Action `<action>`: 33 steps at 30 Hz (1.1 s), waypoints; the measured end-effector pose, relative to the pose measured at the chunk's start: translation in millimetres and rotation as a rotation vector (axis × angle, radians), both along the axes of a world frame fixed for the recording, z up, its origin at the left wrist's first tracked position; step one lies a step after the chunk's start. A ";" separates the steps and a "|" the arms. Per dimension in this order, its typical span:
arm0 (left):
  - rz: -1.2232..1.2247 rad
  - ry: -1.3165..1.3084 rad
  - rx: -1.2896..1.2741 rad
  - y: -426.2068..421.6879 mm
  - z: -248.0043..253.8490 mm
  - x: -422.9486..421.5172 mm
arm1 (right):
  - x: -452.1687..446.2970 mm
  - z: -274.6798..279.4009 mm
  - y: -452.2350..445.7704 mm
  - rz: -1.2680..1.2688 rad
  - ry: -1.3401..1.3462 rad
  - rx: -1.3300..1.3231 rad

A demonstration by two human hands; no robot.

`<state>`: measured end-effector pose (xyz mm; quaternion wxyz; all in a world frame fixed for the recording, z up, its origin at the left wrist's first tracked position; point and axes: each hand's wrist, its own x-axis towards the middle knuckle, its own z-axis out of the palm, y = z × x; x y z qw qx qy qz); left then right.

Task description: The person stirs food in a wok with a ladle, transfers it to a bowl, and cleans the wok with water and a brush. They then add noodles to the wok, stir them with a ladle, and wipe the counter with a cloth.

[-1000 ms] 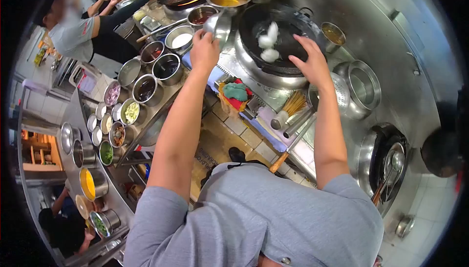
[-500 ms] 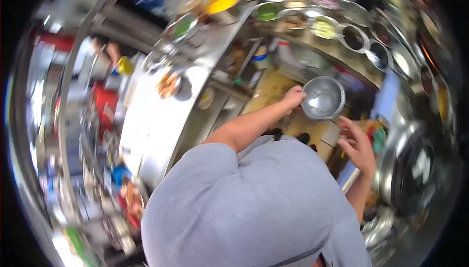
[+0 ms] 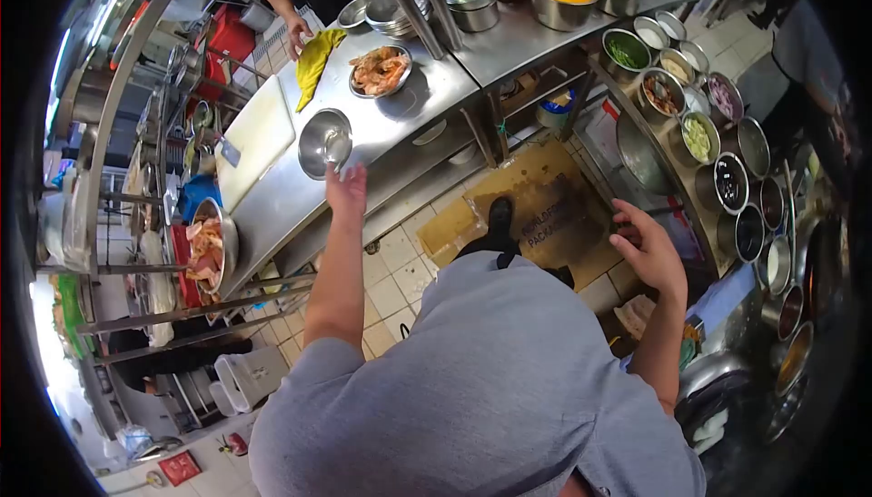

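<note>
Along the near edge of the long stainless-steel counter (image 3: 445,79), there's your bare left hand (image 3: 346,190), arm well out, fingers right at the lip of a round, shiny steel bowl (image 3: 318,138)! That bowl is between the white rectangular cutting board (image 3: 259,138) and the round steel dish of orange prawns (image 3: 356,88), probably because that spot is within your reach. Left grip clamped on the rim? Can't tell from here. Over to your bare right hand (image 3: 649,247): grip apart, fingers curved, holding nothing, out over the floor near the brown cardboard sheet (image 3: 536,179), perhaps for balance. Across the counter, a co-worker's hand (image 3: 296,35) is just beside the crumpled yellow cloth (image 3: 315,65). And those round steel tubs of ingredients (image 3: 753,149) stand packed close, presumably for quick picking!
</note>
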<state>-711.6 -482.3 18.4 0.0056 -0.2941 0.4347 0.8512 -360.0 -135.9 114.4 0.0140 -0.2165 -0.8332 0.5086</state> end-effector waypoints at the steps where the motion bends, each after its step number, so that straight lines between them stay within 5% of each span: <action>1: -0.152 -0.007 -0.012 9.0 -2.1 1.4 | -13.9 3.5 -1.3 0.009 -0.001 0.013; 3: -0.305 -0.014 -0.016 32.6 -7.8 -1.5 | -39.4 9.4 -6.5 0.081 -0.005 0.057; 5: -0.714 0.079 -0.700 60.7 -14.8 -13.5 | -60.4 13.4 -13.9 0.087 -0.028 0.064; 9: -0.628 -0.139 -0.598 79.0 -60.5 -87.1 | -81.9 4.4 -19.8 0.181 -0.082 0.098; 12: -0.562 0.104 -0.539 97.7 -71.7 -97.1 | -75.5 0.0 -21.0 0.137 -0.132 0.144; 14: -0.766 0.336 -0.679 123.8 -77.9 -65.0 | -62.3 -10.4 -18.8 0.063 -0.118 0.128; 15: -1.094 0.520 -0.981 134.1 -79.8 -40.7 | -54.0 -19.6 -18.2 0.004 -0.096 0.110; 17: -1.536 0.794 -0.802 161.5 -81.6 30.4 | -43.8 -35.9 -22.7 -0.184 -0.100 0.023; 18: -1.833 0.388 -0.374 181.4 -62.2 76.7 | -40.2 -29.5 -29.7 -0.196 -0.169 0.037; 20: -2.100 0.293 -0.290 216.8 -36.6 145.9 | -10.3 -84.3 -46.2 -0.173 -0.227 0.175; 22: -2.193 0.278 -0.177 242.6 8.6 183.1 | 5.4 -64.2 -54.5 -0.269 -0.329 0.084; 26: -2.328 0.207 -0.045 287.1 28.6 213.8 | 117.7 -11.4 -53.8 -0.786 -0.100 0.280; 28: -2.173 0.144 -0.222 293.9 -13.6 203.7 | 189.0 23.4 -50.0 -1.051 0.141 0.420; 30: -2.153 0.258 -0.517 287.9 -76.7 176.8 | 261.8 45.0 -47.9 -1.505 -0.036 0.349; 31: -2.149 0.259 -0.619 273.4 -113.9 159.2 | 305.6 38.2 -43.3 -1.619 0.174 0.406; 32: -2.142 0.263 -0.722 256.2 -148.9 137.3 | 343.1 42.0 -42.9 -1.685 -0.165 0.568; 33: -2.260 0.176 -0.931 237.5 -172.0 109.6 | 389.9 25.9 -53.4 -1.660 -0.774 0.717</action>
